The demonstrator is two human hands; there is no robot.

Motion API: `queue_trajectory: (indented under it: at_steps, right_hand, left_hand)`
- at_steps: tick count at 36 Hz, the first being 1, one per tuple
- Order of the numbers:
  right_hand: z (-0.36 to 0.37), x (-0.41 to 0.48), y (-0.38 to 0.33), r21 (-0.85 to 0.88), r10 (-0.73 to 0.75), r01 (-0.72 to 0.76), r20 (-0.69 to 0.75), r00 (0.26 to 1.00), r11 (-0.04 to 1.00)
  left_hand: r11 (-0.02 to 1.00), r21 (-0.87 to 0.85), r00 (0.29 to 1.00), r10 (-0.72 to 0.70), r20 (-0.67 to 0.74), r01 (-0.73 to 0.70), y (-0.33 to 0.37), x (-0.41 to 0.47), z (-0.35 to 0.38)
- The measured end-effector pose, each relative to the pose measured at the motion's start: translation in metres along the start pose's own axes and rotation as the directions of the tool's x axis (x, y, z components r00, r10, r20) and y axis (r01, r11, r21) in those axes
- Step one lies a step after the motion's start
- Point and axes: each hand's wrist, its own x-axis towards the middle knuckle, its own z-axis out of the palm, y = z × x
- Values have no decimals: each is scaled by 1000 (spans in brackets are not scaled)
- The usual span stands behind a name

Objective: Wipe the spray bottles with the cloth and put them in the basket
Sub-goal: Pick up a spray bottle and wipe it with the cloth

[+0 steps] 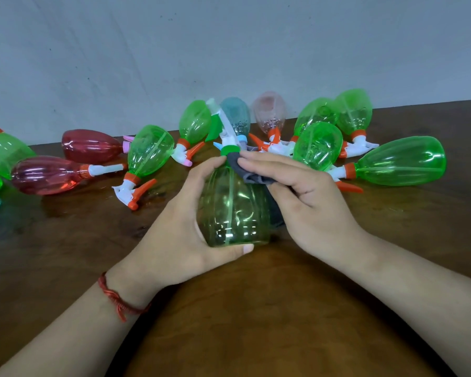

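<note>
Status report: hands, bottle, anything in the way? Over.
Left hand grips green bottle. Right hand holds grey cloth against its neck. Loose bottles lie behind; basket not in view.

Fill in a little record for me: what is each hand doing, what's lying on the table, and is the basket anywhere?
Left hand: grips the green spray bottle round its body
Right hand: holds the grey cloth against that bottle's neck
Table: brown wood; other spray bottles lie on it, mostly green, two red
Basket: not in view
</note>
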Motion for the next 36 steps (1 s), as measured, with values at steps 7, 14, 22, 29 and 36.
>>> queue_trajectory:
  at_steps: [7,14,22,29,36]
  right_hand:
    - [2,-8,-6,-94,-161,173,120,980,980]
    - [4,-10,-3,-88,-176,198,207,962,976]
    - [2,-6,1,-43,-63,70,143,988,997]
    - [-4,5,0,149,187,-199,87,978,969]
    - [-8,7,-5,345,272,-266,30,962,900]
  left_hand:
    - [992,-81,969,-109,-221,93,-11,4,-4]
    - [988,-91,950,-148,-276,127,-13,7,-9]
    - [986,-99,975,-147,-169,131,-9,3,-3]
    - [996,-78,999,-48,-15,47,-2,-2,3]
    - [976,-197,995,-87,51,95,-1,-1,7]
